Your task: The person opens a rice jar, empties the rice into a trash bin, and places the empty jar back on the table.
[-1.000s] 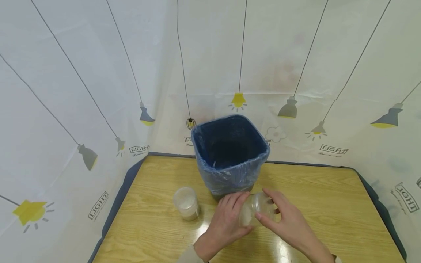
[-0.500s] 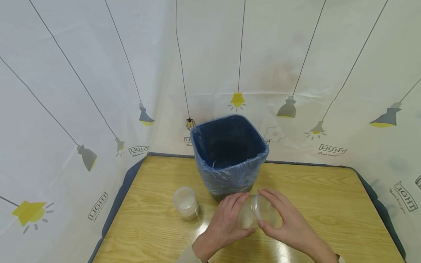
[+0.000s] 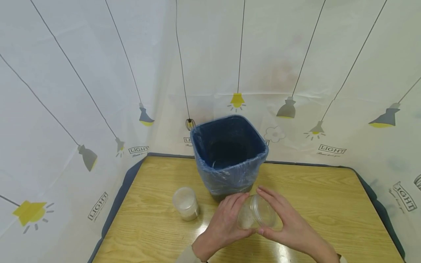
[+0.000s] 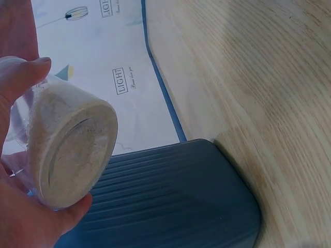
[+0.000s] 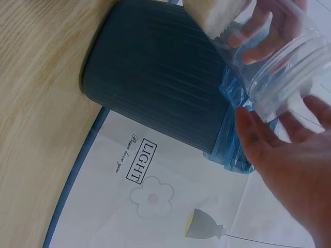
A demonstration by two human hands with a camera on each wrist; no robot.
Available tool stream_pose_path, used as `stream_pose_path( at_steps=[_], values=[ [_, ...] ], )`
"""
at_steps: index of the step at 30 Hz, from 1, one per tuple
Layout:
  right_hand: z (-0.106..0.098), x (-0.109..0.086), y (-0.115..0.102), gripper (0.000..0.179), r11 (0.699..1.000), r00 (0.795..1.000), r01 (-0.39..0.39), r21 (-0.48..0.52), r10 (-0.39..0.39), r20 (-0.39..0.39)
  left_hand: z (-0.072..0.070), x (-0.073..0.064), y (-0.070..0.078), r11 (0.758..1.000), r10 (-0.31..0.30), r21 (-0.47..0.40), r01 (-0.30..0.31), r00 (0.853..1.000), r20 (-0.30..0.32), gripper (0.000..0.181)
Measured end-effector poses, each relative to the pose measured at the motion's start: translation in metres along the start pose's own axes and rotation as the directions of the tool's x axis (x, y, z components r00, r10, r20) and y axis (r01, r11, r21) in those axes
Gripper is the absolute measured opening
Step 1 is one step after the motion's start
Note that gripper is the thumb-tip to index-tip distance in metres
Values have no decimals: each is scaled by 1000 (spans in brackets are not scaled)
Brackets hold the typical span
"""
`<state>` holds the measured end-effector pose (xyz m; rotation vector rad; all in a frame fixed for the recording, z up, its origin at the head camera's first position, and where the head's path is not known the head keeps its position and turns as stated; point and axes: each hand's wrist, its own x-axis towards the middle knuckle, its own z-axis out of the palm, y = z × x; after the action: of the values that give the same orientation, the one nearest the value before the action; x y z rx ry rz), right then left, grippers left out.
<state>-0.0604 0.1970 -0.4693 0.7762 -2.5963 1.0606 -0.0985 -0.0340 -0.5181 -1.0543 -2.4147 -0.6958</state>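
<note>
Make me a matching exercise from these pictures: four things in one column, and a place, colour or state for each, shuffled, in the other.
Things
1. held jar
2. second jar
3. bin liner
4. backdrop

Descriptions
A. upright on the table, left of the bin in the head view
B. pale, printed with hanging lamps
C. tilted, off the table, between the left hand and the right hand
D. blue, see-through in parts, folded over the bin's top

Right pairs: 1-C, 2-A, 3-D, 4-B
</note>
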Motion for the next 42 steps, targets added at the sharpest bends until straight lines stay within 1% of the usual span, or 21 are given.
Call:
stream_pose_path(
  at_steps=[3,6,9,12,16,23,26,30,33,39,41,42],
  values=[
    [0,2,-2,87,994,994,-105,20,105,2,-1,1,1,1000,1,20,-1,1000,-12,104],
    [-1,6,-4,73,982,982,-191,17,191,2,-1,2,2,997,9,82,-6,999,-31,105],
    [-1,9,-4,65,969,969,-246,-1,246,19,-1,2,3,987,22,158,-14,999,-47,106],
    [1,9,-4,65,965,965,-261,-7,261,25,-1,2,2,980,31,198,-19,998,-60,106],
    [1,7,-3,66,977,977,-214,-8,214,1,1,3,1,980,40,198,-25,997,-69,108],
    [3,5,2,72,995,995,-99,0,99,-27,2,0,1,986,21,166,-14,999,-45,108],
    [4,5,4,75,999,998,-46,10,46,-41,3,-1,1,987,26,158,-19,999,-45,107],
    [4,4,6,79,1000,999,13,-3,-13,-52,5,-1,0,989,25,145,-19,999,-40,106],
    [3,3,6,82,999,998,39,-26,-40,-50,6,-1,0,991,18,134,-14,999,-30,105],
    [1,0,5,88,992,996,77,-104,-81,-35,5,-1,2,995,4,102,-4,1000,-4,105],
    [0,-1,5,89,990,996,80,-113,-83,-23,5,-1,3,996,-1,87,0,1000,5,105],
    [0,-2,5,90,992,997,70,-108,-72,-14,5,-1,3,996,-4,84,4,1000,11,104]
  ],
)
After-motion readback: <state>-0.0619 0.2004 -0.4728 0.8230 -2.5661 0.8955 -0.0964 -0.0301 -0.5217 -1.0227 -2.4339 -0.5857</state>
